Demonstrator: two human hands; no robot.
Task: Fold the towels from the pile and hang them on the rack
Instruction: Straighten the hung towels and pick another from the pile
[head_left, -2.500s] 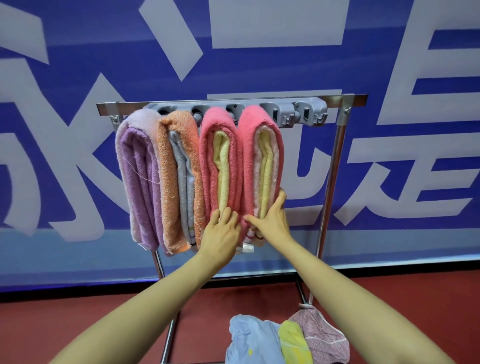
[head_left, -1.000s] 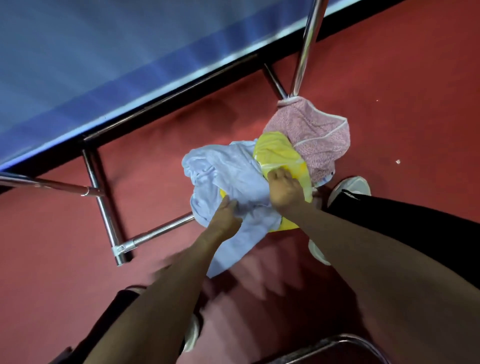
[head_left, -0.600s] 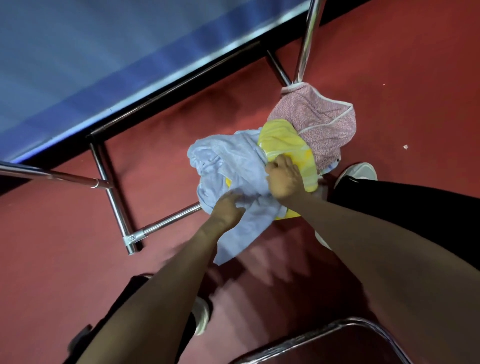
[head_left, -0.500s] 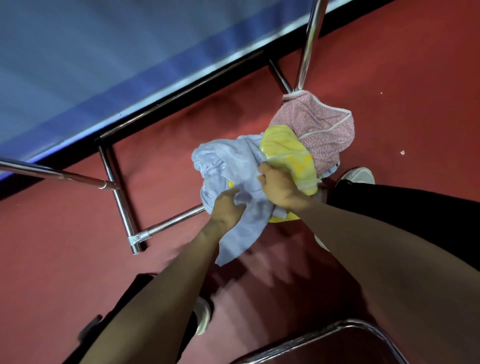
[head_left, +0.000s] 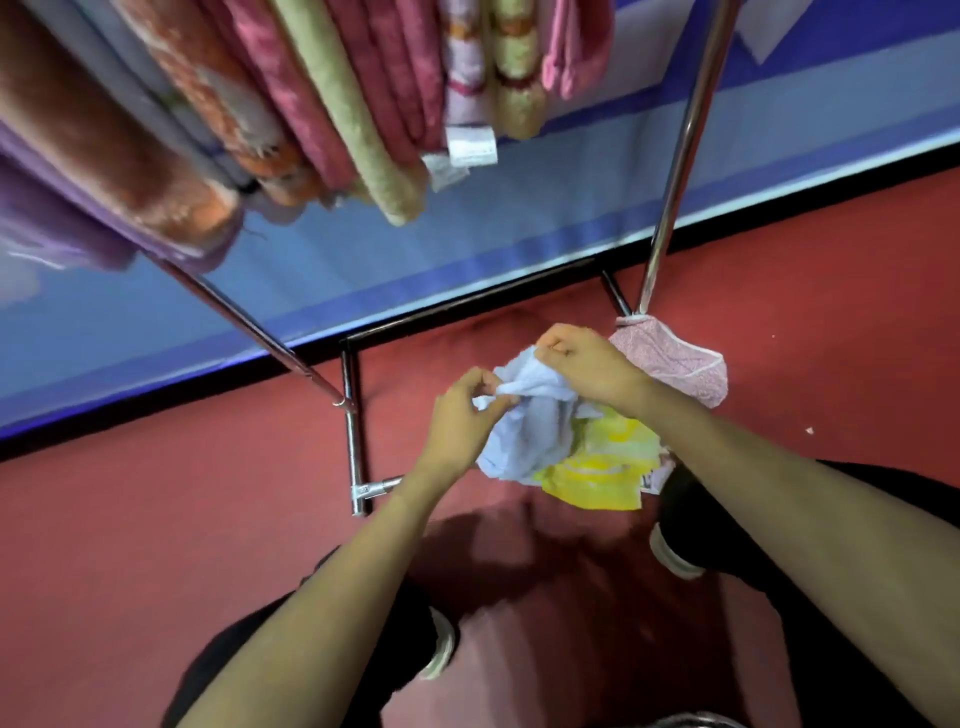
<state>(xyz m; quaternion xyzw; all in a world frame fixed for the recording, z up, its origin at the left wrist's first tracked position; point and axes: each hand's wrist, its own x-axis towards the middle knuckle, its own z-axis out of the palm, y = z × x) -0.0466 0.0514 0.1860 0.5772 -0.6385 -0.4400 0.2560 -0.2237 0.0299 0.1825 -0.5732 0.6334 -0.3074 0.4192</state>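
Observation:
A crumpled light blue towel (head_left: 530, 426) hangs lifted off the red floor. My left hand (head_left: 460, 421) pinches its upper edge on the left, and my right hand (head_left: 587, 364) grips the same edge a little higher on the right. Under it lies a yellow towel (head_left: 597, 467), and a pink towel (head_left: 675, 364) sits by the foot of the right rack post. Several folded towels (head_left: 311, 93), purple, orange, pink and yellow-green, hang from the rack above, seen from below.
The rack's chrome right post (head_left: 680, 156) and low base bars (head_left: 353, 447) stand just beyond the pile. A blue banner wall (head_left: 415, 249) runs behind the rack. My shoes (head_left: 670, 556) and dark trouser legs are on the red floor below my arms.
Both hands left the hung towels and came down to the pile. They gathered the light blue towel and have raised it off the floor; my view has tilted up, showing the hung towels again.

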